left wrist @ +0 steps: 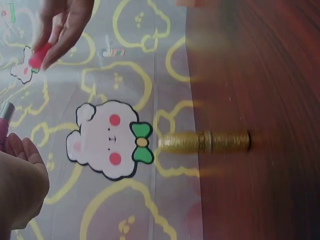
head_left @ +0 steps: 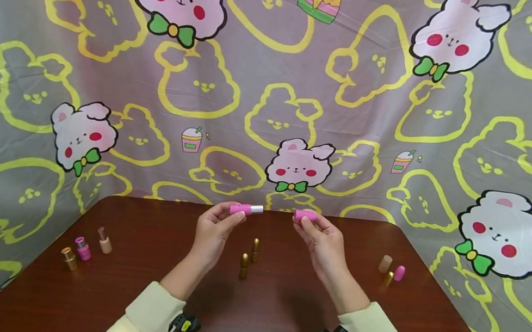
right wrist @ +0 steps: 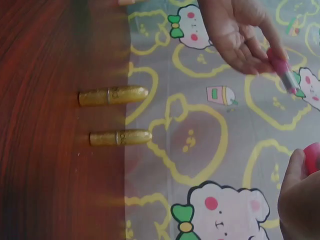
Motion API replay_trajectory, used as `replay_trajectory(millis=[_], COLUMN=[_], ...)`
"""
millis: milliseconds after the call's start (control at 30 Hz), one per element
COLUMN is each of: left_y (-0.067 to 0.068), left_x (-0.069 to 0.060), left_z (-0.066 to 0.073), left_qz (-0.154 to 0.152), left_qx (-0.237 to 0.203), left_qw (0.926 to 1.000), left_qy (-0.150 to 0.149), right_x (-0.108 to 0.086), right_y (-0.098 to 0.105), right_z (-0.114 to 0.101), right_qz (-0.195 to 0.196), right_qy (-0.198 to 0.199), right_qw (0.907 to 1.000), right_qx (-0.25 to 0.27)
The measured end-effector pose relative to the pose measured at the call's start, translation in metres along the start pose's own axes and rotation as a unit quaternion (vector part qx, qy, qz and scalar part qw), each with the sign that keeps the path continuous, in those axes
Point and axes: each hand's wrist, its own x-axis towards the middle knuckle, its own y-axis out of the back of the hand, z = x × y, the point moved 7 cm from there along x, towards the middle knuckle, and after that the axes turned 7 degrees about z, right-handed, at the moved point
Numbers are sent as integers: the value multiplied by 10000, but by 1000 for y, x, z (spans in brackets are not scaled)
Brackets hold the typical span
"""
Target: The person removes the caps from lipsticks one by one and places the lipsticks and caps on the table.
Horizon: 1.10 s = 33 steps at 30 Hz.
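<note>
In the head view my left hand (head_left: 213, 229) pinches a pink lipstick tube (head_left: 240, 208) whose silver collar (head_left: 257, 209) points right. Across from it my right hand (head_left: 322, 241) holds a pink lipstick cap (head_left: 304, 215), a short gap away from the tube. Both are raised above the table. In the right wrist view a bit of pink shows at the tip of the silver collar (right wrist: 288, 81). Below and between the hands stand two closed gold lipsticks, a nearer one (head_left: 243, 266) and a farther one (head_left: 255, 249).
At the left of the brown table (head_left: 146, 262) stand uncapped lipsticks: a gold one (head_left: 69, 258), a pink one (head_left: 83, 248) and a beige one (head_left: 104, 241). Three caps are at the right: beige (head_left: 385, 264), gold (head_left: 388, 279) and pink (head_left: 399, 273). A patterned cloth (head_left: 253, 66) hangs behind.
</note>
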Motion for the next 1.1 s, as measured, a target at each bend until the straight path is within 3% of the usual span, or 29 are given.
replay_trajectory(millis=[267,567,1100], left_y=[16,29,56], left_x=[4,7,11], left_z=[10,15,21], left_qz=[75,-76,119], left_qx=[-172,-333,-419], left_qw=[9998,9994,9990], left_qy=[65,98,137], right_x=[2,7,16], right_y=[14,30,66], right_z=[-5,-13,-31], right_qz=[23,116,155], right_qy=[-46,-111,-187], right_qw=[9997,9983,9935], right_qx=[-238,-552,-1109])
